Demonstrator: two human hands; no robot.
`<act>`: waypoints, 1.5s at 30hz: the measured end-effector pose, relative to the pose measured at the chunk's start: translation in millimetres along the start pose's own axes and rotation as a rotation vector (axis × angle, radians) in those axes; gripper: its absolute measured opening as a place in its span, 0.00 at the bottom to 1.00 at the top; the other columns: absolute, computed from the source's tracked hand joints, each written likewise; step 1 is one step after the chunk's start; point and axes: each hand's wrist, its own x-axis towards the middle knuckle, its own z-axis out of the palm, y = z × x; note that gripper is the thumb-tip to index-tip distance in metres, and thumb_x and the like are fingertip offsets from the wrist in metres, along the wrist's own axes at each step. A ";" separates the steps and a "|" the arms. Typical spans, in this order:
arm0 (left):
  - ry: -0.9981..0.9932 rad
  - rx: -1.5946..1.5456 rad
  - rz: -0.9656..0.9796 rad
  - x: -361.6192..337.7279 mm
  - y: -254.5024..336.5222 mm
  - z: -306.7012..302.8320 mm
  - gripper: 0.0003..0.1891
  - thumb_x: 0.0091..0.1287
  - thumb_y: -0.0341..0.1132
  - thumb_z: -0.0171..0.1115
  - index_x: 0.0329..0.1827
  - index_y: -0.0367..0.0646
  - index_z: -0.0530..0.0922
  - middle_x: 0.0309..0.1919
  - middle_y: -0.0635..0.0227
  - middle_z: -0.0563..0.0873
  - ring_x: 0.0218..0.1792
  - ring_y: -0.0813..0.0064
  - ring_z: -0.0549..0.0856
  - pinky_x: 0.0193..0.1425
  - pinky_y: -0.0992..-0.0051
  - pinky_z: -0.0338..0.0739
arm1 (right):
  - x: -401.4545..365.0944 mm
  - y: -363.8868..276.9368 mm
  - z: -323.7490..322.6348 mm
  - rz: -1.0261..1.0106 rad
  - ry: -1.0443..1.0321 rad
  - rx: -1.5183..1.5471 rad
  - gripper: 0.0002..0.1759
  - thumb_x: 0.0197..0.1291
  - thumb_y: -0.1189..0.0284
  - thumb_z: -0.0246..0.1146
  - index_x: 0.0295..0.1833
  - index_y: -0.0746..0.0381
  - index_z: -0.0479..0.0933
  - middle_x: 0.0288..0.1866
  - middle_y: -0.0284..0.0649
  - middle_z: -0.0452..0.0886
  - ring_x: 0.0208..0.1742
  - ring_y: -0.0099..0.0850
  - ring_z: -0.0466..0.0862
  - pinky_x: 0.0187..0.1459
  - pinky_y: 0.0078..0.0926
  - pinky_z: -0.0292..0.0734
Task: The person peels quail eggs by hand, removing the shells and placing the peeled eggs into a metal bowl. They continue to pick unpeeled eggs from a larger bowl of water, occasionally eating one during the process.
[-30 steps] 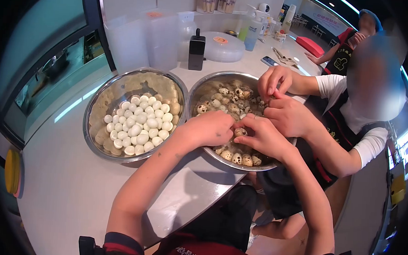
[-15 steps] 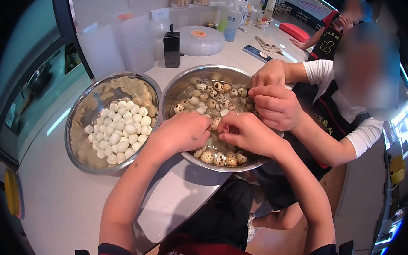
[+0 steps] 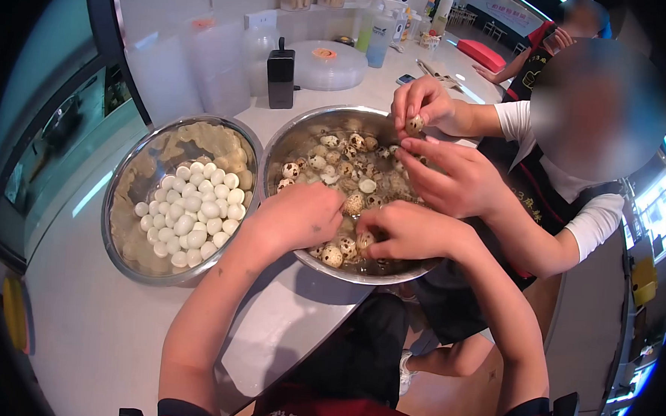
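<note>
Speckled quail eggs (image 3: 353, 204) lie in water in a steel bowl (image 3: 282, 149) before me. My left hand (image 3: 304, 214) reaches over the bowl's near left side, its fingers curled down and what they hold, if anything, hidden. On the near side, my right hand (image 3: 411, 232) has thumb and fingers closed around a quail egg (image 3: 365, 241). To the left, a second steel bowl (image 3: 114, 219) contains many peeled white quail eggs (image 3: 190, 208). A co-worker's hand (image 3: 432, 104) pinches a speckled quail egg (image 3: 415, 124) above the bowl's far right rim; their other hand (image 3: 451, 176) is just below.
A black power bank (image 3: 280, 79) stands behind the bowls, beside a stack of clear round lids (image 3: 329, 66). Pump bottles (image 3: 379, 43) and a phone (image 3: 405, 80) are farther back. The co-worker stands close on my right; another person is behind.
My right hand has moved down slightly and closed on an egg by the near rim. The co-worker's far hand has lifted back with an egg. My left hand has barely moved.
</note>
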 end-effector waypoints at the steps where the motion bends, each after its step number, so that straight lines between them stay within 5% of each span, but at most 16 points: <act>1: -0.011 0.000 -0.008 0.0 0.8 -0.8 0.10 0.55 0.33 0.48 0.33 0.36 0.75 0.25 0.50 0.79 0.31 0.53 0.79 0.39 0.60 0.72 | -1.5 -2.1 -1.5 0.029 0.094 -0.029 0.15 0.43 0.69 0.61 0.35 0.67 0.70 0.23 0.47 0.76 0.28 0.41 0.78 0.33 0.35 0.70; 8: 0.037 -0.033 0.030 2.0 1.4 -0.9 0.11 0.58 0.36 0.49 0.32 0.35 0.75 0.24 0.51 0.79 0.29 0.53 0.79 0.37 0.62 0.72 | -6.3 -2.4 1.6 0.037 0.301 0.060 0.19 0.43 0.69 0.66 0.34 0.66 0.65 0.24 0.46 0.74 0.28 0.41 0.76 0.31 0.34 0.68; 16: 0.053 -0.771 0.012 6.0 13.2 -13.1 0.12 0.61 0.37 0.55 0.34 0.35 0.78 0.18 0.71 0.77 0.21 0.86 0.73 0.26 0.83 0.68 | -8.1 -12.5 0.7 -0.023 0.527 0.126 0.18 0.45 0.69 0.67 0.34 0.66 0.66 0.21 0.41 0.72 0.25 0.31 0.75 0.28 0.27 0.68; 21: 0.100 -0.925 -0.029 10.8 5.9 -15.8 0.09 0.58 0.34 0.58 0.30 0.35 0.78 0.20 0.72 0.78 0.22 0.86 0.74 0.25 0.84 0.68 | -7.9 -4.9 2.3 -0.185 0.600 0.431 0.16 0.49 0.72 0.65 0.41 0.66 0.69 0.28 0.36 0.73 0.32 0.23 0.77 0.34 0.20 0.73; 28: 0.048 -1.314 -0.039 13.9 2.9 -16.8 0.13 0.64 0.39 0.52 0.38 0.37 0.76 0.22 0.71 0.77 0.21 0.85 0.74 0.25 0.86 0.70 | -10.4 -0.9 0.1 -0.247 0.762 0.312 0.13 0.48 0.78 0.64 0.40 0.67 0.71 0.35 0.38 0.73 0.36 0.25 0.78 0.37 0.20 0.75; 30: 0.011 -1.370 -0.005 12.2 4.2 -17.0 0.14 0.65 0.40 0.51 0.41 0.36 0.74 0.24 0.70 0.77 0.22 0.85 0.74 0.25 0.86 0.70 | -12.3 -2.3 -1.3 -0.218 0.741 0.322 0.13 0.49 0.81 0.62 0.41 0.70 0.70 0.46 0.41 0.71 0.48 0.27 0.76 0.46 0.23 0.75; 34: 0.012 -1.336 0.073 11.0 8.9 -17.3 0.13 0.64 0.35 0.52 0.46 0.35 0.72 0.28 0.70 0.78 0.26 0.85 0.76 0.30 0.86 0.72 | -15.7 -7.9 -3.4 -0.258 0.777 0.166 0.12 0.49 0.82 0.61 0.41 0.70 0.70 0.46 0.42 0.71 0.48 0.27 0.75 0.48 0.24 0.76; 38: 0.063 -1.308 0.088 10.2 10.3 -17.9 0.14 0.62 0.31 0.53 0.49 0.35 0.71 0.31 0.70 0.78 0.30 0.86 0.76 0.35 0.85 0.73 | -13.2 -10.9 1.4 -0.244 0.839 0.350 0.13 0.49 0.81 0.62 0.42 0.68 0.71 0.44 0.41 0.72 0.47 0.28 0.75 0.46 0.23 0.76; 45: 0.012 -1.356 0.045 9.2 15.8 -17.1 0.16 0.61 0.34 0.56 0.49 0.35 0.71 0.32 0.72 0.78 0.32 0.85 0.77 0.38 0.85 0.73 | -10.4 -1.8 1.9 -0.369 0.918 0.306 0.15 0.48 0.80 0.63 0.44 0.67 0.71 0.41 0.40 0.73 0.43 0.27 0.77 0.43 0.20 0.77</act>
